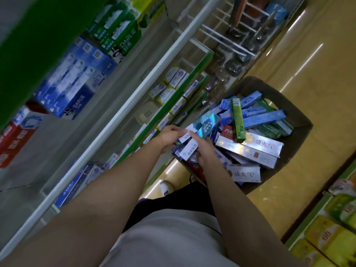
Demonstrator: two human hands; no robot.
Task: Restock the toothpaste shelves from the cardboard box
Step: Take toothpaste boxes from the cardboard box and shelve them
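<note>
Reaching down over the cardboard box [300,120], you have both hands at its near-left corner, gathering cartons so several can go to the shelf in one trip. Your left hand [169,136] pinches the end of a white-ended toothpaste carton [187,134], thumb on top, holding it up beside a teal holographic carton [207,124] that leans on the pile. Your right hand [207,151] curls its fingers around the side of a second blue-and-white carton [187,150], steadying it against the first, probably so the two line up and can be carried as one bundle.

The box stands on the floor [317,78] just beside the shelf unit, close enough to lift stock straight across. It is well filled: long silver cartons [250,149] lie flat along the top, and a green carton [238,120] stands tilted across the blue ones. On the upper shelf [123,110], blue Darlie packs [77,79] and green Darlie packs [119,27] sit in tidy blocks, ends facing out; the lower shelves hold smaller white cartons. Judging by the full box, most restocking is not yet done.
</note>
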